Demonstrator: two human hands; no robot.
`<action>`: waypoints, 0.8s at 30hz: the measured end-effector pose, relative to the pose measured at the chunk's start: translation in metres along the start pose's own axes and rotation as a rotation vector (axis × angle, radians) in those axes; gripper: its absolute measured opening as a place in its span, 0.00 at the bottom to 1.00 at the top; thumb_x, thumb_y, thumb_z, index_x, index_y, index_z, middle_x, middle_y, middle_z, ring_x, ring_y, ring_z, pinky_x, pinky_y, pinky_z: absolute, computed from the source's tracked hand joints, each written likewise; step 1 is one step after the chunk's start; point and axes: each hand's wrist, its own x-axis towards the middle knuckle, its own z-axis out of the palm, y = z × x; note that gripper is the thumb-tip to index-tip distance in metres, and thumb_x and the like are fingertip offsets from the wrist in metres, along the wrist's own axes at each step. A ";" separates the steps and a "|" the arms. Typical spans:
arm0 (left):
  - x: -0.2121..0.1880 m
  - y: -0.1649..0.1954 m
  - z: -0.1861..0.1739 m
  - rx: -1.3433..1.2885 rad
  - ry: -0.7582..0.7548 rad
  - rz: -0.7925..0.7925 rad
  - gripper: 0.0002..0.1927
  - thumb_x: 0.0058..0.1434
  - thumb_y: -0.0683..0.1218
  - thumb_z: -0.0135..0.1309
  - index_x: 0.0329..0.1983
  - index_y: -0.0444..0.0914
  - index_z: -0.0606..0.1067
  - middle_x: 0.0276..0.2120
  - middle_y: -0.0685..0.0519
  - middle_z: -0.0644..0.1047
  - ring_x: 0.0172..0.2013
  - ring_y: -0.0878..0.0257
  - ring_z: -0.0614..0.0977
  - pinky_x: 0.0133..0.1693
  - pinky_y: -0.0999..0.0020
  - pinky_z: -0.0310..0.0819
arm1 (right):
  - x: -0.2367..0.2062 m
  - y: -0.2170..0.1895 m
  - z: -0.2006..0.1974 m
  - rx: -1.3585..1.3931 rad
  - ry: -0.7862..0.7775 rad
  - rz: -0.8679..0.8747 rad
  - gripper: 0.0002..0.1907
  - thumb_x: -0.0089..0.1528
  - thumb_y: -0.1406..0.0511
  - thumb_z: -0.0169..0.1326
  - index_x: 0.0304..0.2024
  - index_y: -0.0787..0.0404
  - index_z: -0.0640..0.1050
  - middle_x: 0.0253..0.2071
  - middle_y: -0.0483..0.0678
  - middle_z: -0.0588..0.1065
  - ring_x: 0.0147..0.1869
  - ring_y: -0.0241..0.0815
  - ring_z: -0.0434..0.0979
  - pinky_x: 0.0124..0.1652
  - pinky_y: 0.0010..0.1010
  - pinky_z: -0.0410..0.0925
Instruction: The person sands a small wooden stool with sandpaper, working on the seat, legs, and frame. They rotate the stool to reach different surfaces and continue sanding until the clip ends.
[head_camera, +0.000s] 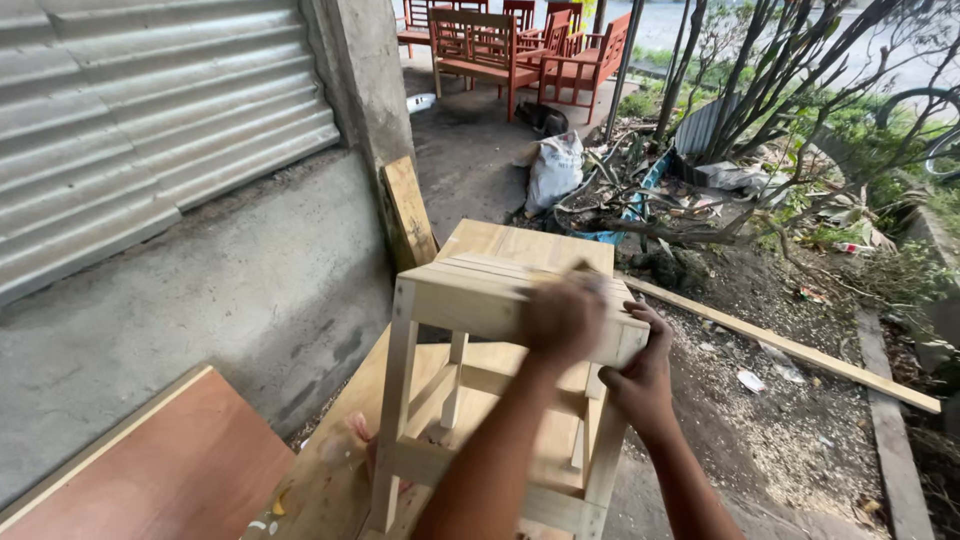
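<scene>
My left hand (565, 318), blurred, presses on the slatted seat of the unpainted wooden stool (470, 300) at frame centre; I cannot tell its grip. My right hand (640, 375) is clamped around the seat's near right corner. The stool stands on a plywood sheet (330, 480).

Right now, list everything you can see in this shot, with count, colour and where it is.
wooden stool: one, pale bare wood, centre, standing on a pale board
second stool: one, pale, just behind the first
plank: one, pale, leaning against the concrete pillar
reddish board: one, red-brown, lower left
corrugated sheet: one, grey, upper left above the concrete wall
red chairs: several, red-orange, top centre
white sack: one, by the branches
long batten: one, pale, on the ground at right
left hand: one, blurred, on the stool's top edge
right hand: one, fingers gripping the stool's near corner
</scene>
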 end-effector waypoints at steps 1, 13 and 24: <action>0.003 -0.026 -0.023 0.036 0.053 -0.071 0.11 0.64 0.46 0.46 0.33 0.41 0.79 0.29 0.45 0.80 0.27 0.49 0.80 0.34 0.48 0.74 | 0.000 0.000 0.001 -0.072 0.000 -0.085 0.47 0.44 0.82 0.52 0.64 0.56 0.56 0.69 0.54 0.59 0.74 0.55 0.60 0.62 0.46 0.65; -0.004 0.001 -0.015 0.072 0.270 -0.178 0.14 0.57 0.44 0.53 0.43 0.34 0.78 0.43 0.43 0.82 0.42 0.49 0.79 0.45 0.49 0.67 | 0.000 -0.010 0.007 -0.108 0.047 0.001 0.46 0.45 0.82 0.55 0.64 0.57 0.57 0.73 0.51 0.59 0.57 0.71 0.60 0.52 0.58 0.61; -0.009 -0.101 -0.129 0.416 0.331 -0.104 0.15 0.70 0.45 0.42 0.51 0.45 0.79 0.61 0.49 0.78 0.66 0.48 0.72 0.66 0.46 0.58 | -0.007 -0.004 0.008 -0.153 -0.004 -0.212 0.43 0.44 0.82 0.53 0.60 0.57 0.57 0.68 0.56 0.59 0.78 0.56 0.54 0.70 0.49 0.58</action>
